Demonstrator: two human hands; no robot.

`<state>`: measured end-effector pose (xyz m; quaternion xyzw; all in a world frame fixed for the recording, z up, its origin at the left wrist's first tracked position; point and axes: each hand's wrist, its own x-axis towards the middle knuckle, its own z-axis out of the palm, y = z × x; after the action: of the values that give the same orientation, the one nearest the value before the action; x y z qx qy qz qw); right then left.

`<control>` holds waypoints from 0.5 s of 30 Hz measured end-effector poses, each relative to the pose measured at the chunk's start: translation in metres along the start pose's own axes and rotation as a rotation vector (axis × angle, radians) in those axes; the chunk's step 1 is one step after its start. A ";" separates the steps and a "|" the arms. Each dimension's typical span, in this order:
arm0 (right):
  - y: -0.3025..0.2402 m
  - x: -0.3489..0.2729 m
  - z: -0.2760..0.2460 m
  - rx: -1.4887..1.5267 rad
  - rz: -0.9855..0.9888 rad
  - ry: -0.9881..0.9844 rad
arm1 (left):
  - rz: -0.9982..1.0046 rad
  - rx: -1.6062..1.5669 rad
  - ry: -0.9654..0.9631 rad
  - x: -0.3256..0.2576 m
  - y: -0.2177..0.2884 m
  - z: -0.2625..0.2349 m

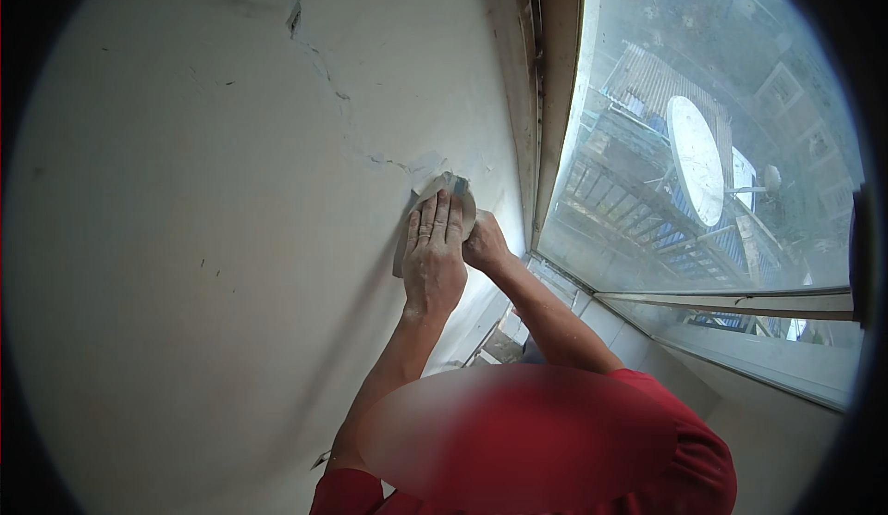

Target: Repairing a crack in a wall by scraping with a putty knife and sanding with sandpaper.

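Note:
A whitish wall [203, 330] fills the left and middle of the head view. A jagged crack [324, 73] runs down it to a pale patched spot [424, 162]. Just below that patch, my left hand [433, 251] lies with straight fingers flat on a dusty, pale grey flat piece [467, 202] against the wall. Its kind cannot be made out, and my left hand covers much of it. At that piece's right edge, my right hand [484, 240] is closed, its fingertips hidden. Whitish dust coats the fingers of my left hand.
A worn window frame [555, 80] rises right of my hands. Through the glass show a white satellite dish [694, 161], a corrugated roof [661, 76] and a railing [638, 205]. A window ledge [731, 306] runs at lower right. A small metallic tip [321, 460] shows near my left elbow.

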<state>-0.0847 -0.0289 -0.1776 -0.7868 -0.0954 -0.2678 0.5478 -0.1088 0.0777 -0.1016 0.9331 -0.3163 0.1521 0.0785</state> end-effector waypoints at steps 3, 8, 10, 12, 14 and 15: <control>0.001 0.003 -0.001 -0.025 -0.087 0.016 | -0.009 -0.001 0.063 0.008 0.002 -0.004; -0.010 0.027 -0.013 -0.049 -0.079 -0.048 | 0.021 -0.029 0.154 0.030 0.004 -0.029; -0.008 0.021 -0.010 -0.054 -0.049 -0.019 | 0.006 -0.028 0.097 0.018 -0.002 -0.014; 0.003 0.014 -0.002 -0.101 -0.114 0.040 | -0.002 -0.006 0.042 0.005 -0.003 -0.003; -0.010 0.028 -0.009 -0.055 -0.128 0.059 | -0.004 0.000 0.106 0.015 -0.003 -0.009; -0.016 0.044 -0.016 -0.078 -0.125 0.019 | -0.002 0.003 0.161 0.021 -0.002 -0.018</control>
<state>-0.0603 -0.0441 -0.1373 -0.7975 -0.1289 -0.3124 0.4999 -0.0962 0.0716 -0.0773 0.9182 -0.3079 0.2271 0.1024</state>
